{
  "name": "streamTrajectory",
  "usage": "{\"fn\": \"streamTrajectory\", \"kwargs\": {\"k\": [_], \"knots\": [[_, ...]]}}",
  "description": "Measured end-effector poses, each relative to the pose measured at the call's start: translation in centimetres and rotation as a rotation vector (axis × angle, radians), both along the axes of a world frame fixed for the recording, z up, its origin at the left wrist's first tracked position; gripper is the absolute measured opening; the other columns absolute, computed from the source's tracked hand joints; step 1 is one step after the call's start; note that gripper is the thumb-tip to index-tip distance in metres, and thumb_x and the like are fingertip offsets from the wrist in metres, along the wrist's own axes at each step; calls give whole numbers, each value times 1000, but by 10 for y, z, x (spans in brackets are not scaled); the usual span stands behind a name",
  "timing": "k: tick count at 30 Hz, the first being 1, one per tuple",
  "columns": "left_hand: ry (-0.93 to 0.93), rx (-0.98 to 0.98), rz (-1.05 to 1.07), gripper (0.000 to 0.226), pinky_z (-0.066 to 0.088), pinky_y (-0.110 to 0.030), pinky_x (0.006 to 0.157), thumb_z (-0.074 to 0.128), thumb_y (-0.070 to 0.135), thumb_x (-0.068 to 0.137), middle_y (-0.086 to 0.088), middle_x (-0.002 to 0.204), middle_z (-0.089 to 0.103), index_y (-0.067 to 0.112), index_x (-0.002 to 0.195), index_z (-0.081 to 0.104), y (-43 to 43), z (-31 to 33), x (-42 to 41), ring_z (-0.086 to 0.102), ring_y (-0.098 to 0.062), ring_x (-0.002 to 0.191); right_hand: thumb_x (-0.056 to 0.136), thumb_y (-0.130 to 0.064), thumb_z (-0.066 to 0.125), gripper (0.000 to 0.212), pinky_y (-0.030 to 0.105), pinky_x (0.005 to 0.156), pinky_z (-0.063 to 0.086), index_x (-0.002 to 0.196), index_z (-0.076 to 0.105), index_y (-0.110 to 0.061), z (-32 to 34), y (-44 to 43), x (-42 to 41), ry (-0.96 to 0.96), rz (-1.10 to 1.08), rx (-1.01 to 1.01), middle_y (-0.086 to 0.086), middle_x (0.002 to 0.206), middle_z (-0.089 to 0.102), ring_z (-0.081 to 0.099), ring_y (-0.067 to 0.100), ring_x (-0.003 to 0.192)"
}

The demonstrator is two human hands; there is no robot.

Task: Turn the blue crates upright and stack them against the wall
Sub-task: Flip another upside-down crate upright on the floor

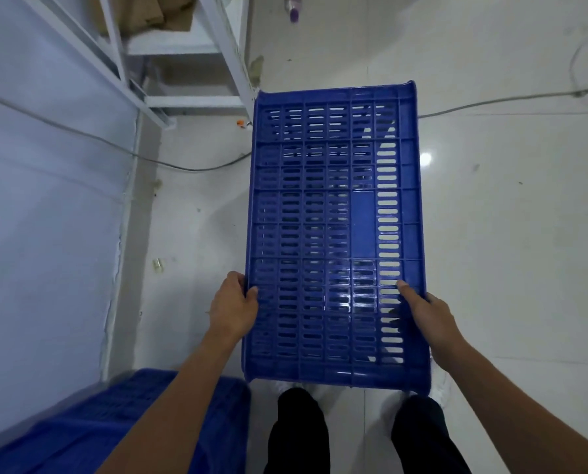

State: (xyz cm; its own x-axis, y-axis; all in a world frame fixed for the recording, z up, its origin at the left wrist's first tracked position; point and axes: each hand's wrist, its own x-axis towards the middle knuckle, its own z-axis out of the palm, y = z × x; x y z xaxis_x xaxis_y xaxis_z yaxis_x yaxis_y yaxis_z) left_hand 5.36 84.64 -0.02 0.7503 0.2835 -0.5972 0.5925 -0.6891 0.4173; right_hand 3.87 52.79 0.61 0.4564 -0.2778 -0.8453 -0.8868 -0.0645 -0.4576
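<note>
Left hand (232,309) grips the near left edge of the blue slotted crate (337,234), thumb on its face and fingers curled beneath; the right hand (425,314) clasps the opposite edge likewise. The crate hangs off the floor (508,234) at centre, its slotted base facing the camera and its far end reaching toward 12 o'clock. A second blue crate (121,422) sits at 7 o'clock beside the wall (46,217) at 9 o'clock. To do this well, I judge: keep both grips level, roll the crate about its long axis until the opening faces up, then swing it toward 7 o'clock and seat the rims squarely.
</note>
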Motion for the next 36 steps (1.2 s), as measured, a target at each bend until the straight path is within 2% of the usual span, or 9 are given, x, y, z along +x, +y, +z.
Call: {"fn": "streamTrajectory", "kwargs": {"k": [4, 7, 15, 18, 21, 25, 27, 32, 36], "knots": [[8, -57, -14, 32, 53, -35, 82, 47, 20, 103, -8, 119, 62, 12, 134, 46, -1, 4, -6, 62, -23, 99, 83, -58, 65, 47, 43, 89, 53, 97, 68, -13, 6, -4, 5, 12, -30, 41, 6, 96, 72, 68, 27, 91], [49, -124, -20, 38, 53, -30, 76, 41, 15, 105, -1, 112, 62, 19, 142, 41, -4, 10, -12, 65, -22, 93, 85, -56, 64, 41, 40, 84, 56, 92, 70, -15, 10, -5, 4, -31, -32, 50, 6, 90, 74, 70, 26, 86], [90, -165, -60, 37, 53, -25, 72, 41, 10, 104, 0, 100, 66, 24, 137, 47, -34, 13, -20, 67, -23, 90, 86, -57, 63, 43, 29, 63, 52, 90, 72, -16, 23, -26, -18, -168, -108, -97, 3, 83, 74, 70, 20, 77], [90, -178, -88, 37, 50, -18, 65, 41, 10, 104, 1, 96, 67, 25, 136, 49, -54, 10, -26, 67, -23, 87, 84, -58, 65, 45, 36, 63, 60, 85, 72, -13, 26, -43, -32, -177, -137, -164, 6, 74, 75, 72, 21, 63], [80, -185, -127, 38, 53, -22, 67, 41, 9, 103, -4, 99, 69, 25, 137, 49, -76, 5, -28, 68, -24, 85, 80, -63, 65, 48, 46, 68, 62, 81, 71, -16, 32, -61, -44, -197, -148, -226, 4, 68, 74, 72, 22, 57], [122, -157, -203, 45, 56, -30, 74, 41, 9, 102, -8, 104, 70, 25, 145, 41, -104, -5, -25, 67, -26, 86, 86, -56, 62, 49, 34, 57, 55, 82, 69, -7, 48, -83, -52, -239, -128, -330, 3, 67, 70, 67, 16, 55], [153, -90, -319, 49, 54, -32, 71, 43, 10, 101, -8, 104, 70, 23, 147, 35, -117, -8, -21, 66, -25, 82, 86, -60, 60, 59, 38, 61, 56, 81, 67, -1, 51, -90, -55, -248, -113, -396, 5, 66, 69, 67, 18, 58], [287, 26, -537, 35, 51, -34, 82, 48, 20, 96, -7, 120, 62, 13, 130, 47, -142, -17, -11, 60, -19, 93, 81, -75, 53, 65, 44, 70, 57, 80, 66, -12, 54, -96, -59, -204, -74, -510, 4, 73, 71, 69, 23, 70], [285, -4, -463, 23, 53, -38, 83, 48, 28, 92, -3, 109, 62, 17, 110, 54, -152, -21, -6, 62, -20, 92, 85, -69, 52, 55, 34, 56, 46, 68, 50, -17, 64, -87, -53, -207, 11, -556, 5, 65, 65, 65, 23, 64]]}}
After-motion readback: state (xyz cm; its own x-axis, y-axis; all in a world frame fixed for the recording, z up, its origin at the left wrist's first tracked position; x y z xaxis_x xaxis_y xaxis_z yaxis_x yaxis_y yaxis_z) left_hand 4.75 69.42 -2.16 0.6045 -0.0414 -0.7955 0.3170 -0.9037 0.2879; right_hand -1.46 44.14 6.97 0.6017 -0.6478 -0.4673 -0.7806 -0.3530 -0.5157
